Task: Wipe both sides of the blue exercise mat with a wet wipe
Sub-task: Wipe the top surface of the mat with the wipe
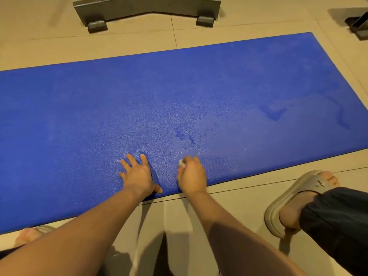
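The blue exercise mat (179, 92) lies flat on the tan floor and fills most of the view, with darker damp patches towards its right end. My left hand (137, 174) presses flat on the mat near its front edge, fingers spread. Just to the right of it, my right hand (191, 174) grips a small crumpled wet wipe (180, 162) against the mat; only a pale bit of the wipe shows past my fingers.
A grey metal equipment base (147, 10) stands on the floor behind the mat. Another dark metal foot (358, 24) sits at the top right. My right foot in a grey slide sandal (294, 200) rests beside the mat's front edge; my left foot (29, 235) shows at lower left.
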